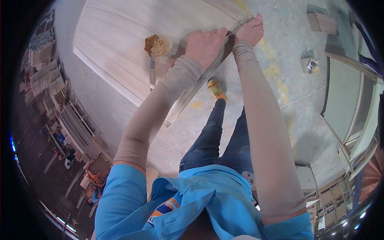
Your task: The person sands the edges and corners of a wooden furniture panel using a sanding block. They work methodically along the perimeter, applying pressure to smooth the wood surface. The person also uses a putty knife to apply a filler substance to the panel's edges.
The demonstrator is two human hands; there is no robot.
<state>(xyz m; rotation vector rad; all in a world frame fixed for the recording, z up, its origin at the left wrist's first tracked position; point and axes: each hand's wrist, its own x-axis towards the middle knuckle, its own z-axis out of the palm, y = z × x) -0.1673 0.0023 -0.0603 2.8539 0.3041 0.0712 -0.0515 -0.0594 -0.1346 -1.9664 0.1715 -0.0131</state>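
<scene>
A large pale wooden panel (pixel 120 36) lies in front of me, its long edge running diagonally below my hands. My left hand (pixel 205 47) is closed at this edge, its fingers curled down and mostly hidden. Just right of it, at the panel's far right corner, my right hand (pixel 250 31) is closed too, knuckles outward. A thin pale sliver shows between the hands; what each one grips, I cannot make out. Left of my left hand, a clear tub (pixel 165 45) holds brown and tan paste. A stained putty knife (pixel 152 70) leans from the paste toward me.
My foot in a yellow-green sandal (pixel 216 87) stands on the grey concrete floor (pixel 252 100) below the panel edge. At right are a small container (pixel 310 65), a wooden box (pixel 322 23) and wooden frames (pixel 352 108). Stacked boards (pixel 76 124) line the left.
</scene>
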